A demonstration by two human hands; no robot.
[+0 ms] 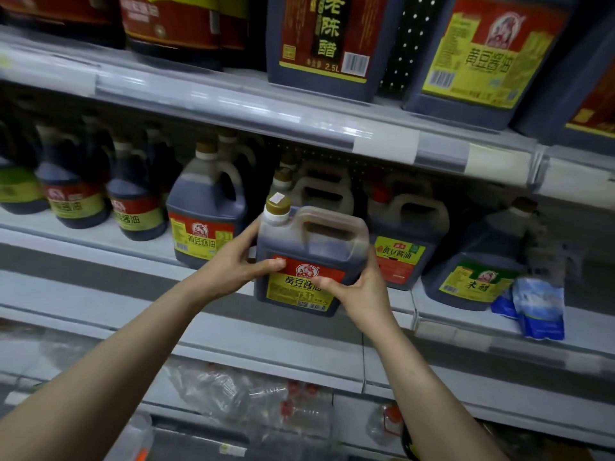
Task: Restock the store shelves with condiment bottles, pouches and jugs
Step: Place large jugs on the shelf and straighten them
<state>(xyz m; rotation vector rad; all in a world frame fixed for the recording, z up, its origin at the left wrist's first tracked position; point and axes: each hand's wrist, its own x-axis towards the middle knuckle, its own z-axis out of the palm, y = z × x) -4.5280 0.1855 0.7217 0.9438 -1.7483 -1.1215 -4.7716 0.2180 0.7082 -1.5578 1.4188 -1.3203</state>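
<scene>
Both hands, left hand (239, 264) and right hand (357, 291), are gripping the soy jug (309, 257); I'd be sliding it label-out into the middle-shelf (213, 287) gap.

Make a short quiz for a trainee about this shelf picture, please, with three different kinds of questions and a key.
1. True or false: the jug is held by both the left hand and the right hand.
2. Where do the blue pouches lie? A) on the top shelf B) on the middle shelf, at its right end C) on the lowest shelf
3. Fill in: the held jug's cap is ____ coloured.

Key: 1 true; 2 B; 3 gold.
</scene>
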